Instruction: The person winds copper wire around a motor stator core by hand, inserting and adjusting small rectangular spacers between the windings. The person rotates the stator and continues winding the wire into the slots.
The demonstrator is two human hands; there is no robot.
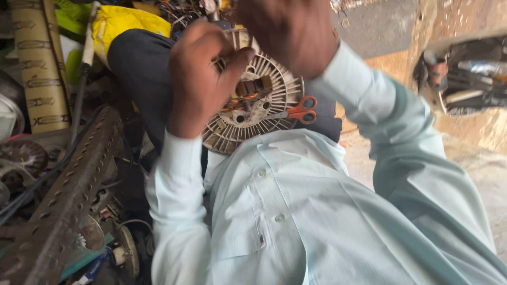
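My left hand (pixel 198 79) grips the round white fan motor (pixel 259 103) in the middle top. My right hand (pixel 288 31) is curled shut above it. Orange scissors (pixel 298 112) lie beside it.

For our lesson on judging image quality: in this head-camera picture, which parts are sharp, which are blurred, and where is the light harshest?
Head view: the round slotted motor part and orange-handled scissors are fairly sharp; the right hand, very close to the lens, is dark and blurred; the left hand slightly soft; sunlit ground at right is brightest, the clutter at left shadowed.
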